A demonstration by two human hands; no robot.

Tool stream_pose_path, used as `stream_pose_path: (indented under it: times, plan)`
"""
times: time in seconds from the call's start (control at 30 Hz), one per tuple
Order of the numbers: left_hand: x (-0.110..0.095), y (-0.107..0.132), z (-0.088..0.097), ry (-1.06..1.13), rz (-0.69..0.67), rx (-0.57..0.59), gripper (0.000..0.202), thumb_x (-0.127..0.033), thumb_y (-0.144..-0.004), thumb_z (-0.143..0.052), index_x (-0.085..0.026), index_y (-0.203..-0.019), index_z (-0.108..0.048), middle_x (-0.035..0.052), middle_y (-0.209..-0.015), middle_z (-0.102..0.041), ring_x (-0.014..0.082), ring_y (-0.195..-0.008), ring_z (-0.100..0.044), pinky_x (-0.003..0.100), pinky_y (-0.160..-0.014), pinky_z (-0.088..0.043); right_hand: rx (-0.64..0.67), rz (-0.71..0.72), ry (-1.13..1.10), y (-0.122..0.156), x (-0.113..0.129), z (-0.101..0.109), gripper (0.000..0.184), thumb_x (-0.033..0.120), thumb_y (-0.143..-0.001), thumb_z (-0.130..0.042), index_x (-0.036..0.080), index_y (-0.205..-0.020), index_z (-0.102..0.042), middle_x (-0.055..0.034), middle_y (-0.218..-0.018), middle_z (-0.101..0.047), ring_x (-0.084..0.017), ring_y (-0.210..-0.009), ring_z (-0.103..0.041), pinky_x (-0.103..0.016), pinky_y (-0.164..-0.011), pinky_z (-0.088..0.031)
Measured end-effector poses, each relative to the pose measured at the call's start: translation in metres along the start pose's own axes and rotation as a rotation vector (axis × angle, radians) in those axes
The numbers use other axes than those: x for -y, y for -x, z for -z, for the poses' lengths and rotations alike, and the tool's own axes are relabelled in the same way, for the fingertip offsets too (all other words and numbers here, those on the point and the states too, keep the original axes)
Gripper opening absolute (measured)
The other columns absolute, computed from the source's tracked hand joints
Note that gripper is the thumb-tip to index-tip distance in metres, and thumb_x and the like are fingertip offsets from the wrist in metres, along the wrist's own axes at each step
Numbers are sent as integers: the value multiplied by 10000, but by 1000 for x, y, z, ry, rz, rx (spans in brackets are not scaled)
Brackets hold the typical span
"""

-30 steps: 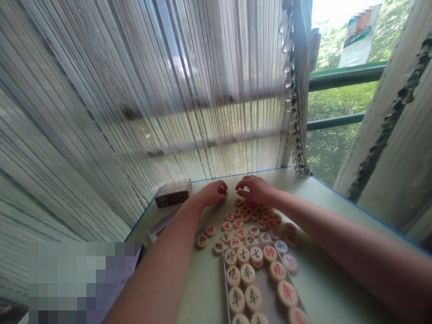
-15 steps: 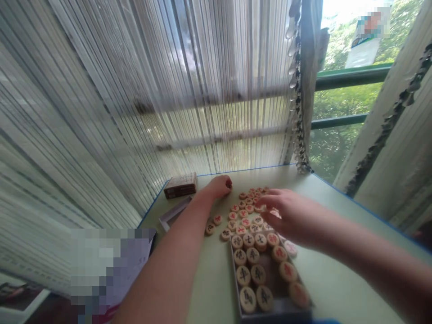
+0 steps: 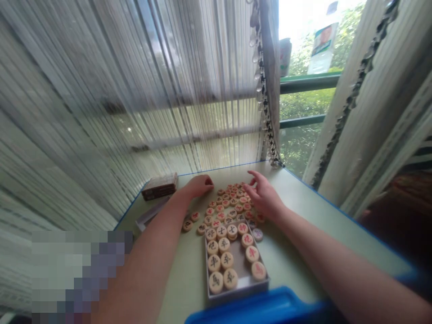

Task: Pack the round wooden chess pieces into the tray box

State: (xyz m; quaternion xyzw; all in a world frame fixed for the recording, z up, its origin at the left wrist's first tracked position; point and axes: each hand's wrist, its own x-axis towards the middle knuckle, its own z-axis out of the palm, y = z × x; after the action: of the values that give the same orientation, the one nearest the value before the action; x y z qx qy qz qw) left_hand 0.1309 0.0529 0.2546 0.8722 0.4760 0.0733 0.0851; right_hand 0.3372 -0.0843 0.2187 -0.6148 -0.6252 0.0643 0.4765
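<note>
My left hand (image 3: 201,184) is above the far side of the table, left of the loose pieces, with its fingers curled together. Whatever may be between its fingertips is too small to make out. My right hand (image 3: 265,192) is at the right edge of the spread, thumb and fingers apart. Loose round xiangqi pieces (image 3: 220,209) with red or black characters lie between the hands. Nearer to me stands a shallow grey box (image 3: 240,290). Black-character pieces (image 3: 227,260) fill its left side, and red ones (image 3: 252,254) form a column on the right.
At the back left lies a brown box (image 3: 159,186), with a grey lid (image 3: 148,217) partly behind my left arm. A blue plastic edge (image 3: 249,308) borders the table's front. String curtains (image 3: 189,112) hang past the far edge; a bottle (image 3: 323,47) stands at the window.
My right hand has moved from over the pieces near the box to their far right side. The view has shifted right, and my left hand stays at the far side.
</note>
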Motion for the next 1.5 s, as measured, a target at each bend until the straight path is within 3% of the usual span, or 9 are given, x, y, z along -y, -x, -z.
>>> stream_pose_path:
  times: [0.17,0.47,0.6,0.7,0.83,0.97,1.1,1.27,1.5]
  plan:
    - [11,-4,-4,47,-48,-31,259,-279,-693,-562,-144,-903,-628,61,-869,-685,193,-807,-618,270,-703,-451,32,130,23,2,4,0,439,333,-829,-473,156,-1231,-462,-64,-938,-566,-153,-739,-528,-293,-728,-443]
    - [14,-2,-9,208,-21,-61,250,-204,-656,-593,-135,-896,-605,70,-894,-693,186,-846,-636,271,-757,-472,114,153,68,4,7,-10,324,308,-835,-483,168,-1118,-555,-84,-1003,-564,-170,-881,-563,-301,-810,-447]
    - [-10,5,8,122,-69,-216,173,-233,-700,-575,-145,-836,-636,62,-839,-694,185,-806,-637,279,-743,-472,98,231,51,5,9,-12,244,272,-836,-482,181,-1024,-608,-70,-940,-569,-164,-838,-568,-297,-789,-463]
    - [-39,22,29,223,-137,-374,239,-306,-733,-573,-156,-908,-637,53,-880,-691,156,-788,-637,253,-730,-477,-123,287,-10,6,9,-7,287,277,-841,-485,189,-1097,-580,-76,-971,-523,-165,-829,-550,-311,-781,-478]
    - [-73,58,42,232,-190,-311,271,-343,-683,-621,-150,-866,-675,50,-816,-693,162,-745,-631,252,-674,-483,-298,447,-66,13,13,1,376,304,-842,-512,212,-1206,-518,-96,-1050,-449,-164,-851,-538,-327,-770,-496]
    - [-84,98,28,414,-179,-170,294,-321,-685,-616,-133,-900,-683,49,-772,-696,148,-682,-628,236,-604,-490,-133,680,-81,24,21,2,252,268,-843,-529,228,-1078,-611,-75,-978,-514,-148,-821,-557,-298,-728,-501]
    - [-77,131,11,531,-144,-205,385,-326,-680,-634,-106,-995,-660,81,-862,-706,171,-756,-646,252,-651,-511,-43,794,-126,33,29,-3,199,281,-824,-569,233,-1000,-647,-64,-928,-568,-137,-800,-577,-263,-684,-503]
    - [-72,150,7,472,-234,-277,380,-283,-697,-621,-142,-1048,-654,60,-944,-702,164,-807,-646,239,-710,-512,-65,781,-202,43,43,-7,184,262,-825,-571,205,-973,-664,-59,-856,-577,-118,-732,-577,-231,-640,-490]
    - [-74,143,-4,503,-214,-273,562,-238,-716,-579,-116,-1259,-508,87,-1008,-684,144,-688,-647,261,-671,-530,-62,658,-201,46,46,2,192,274,-833,-550,197,-965,-665,-59,-831,-593,-105,-645,-553,-223,-588,-471]
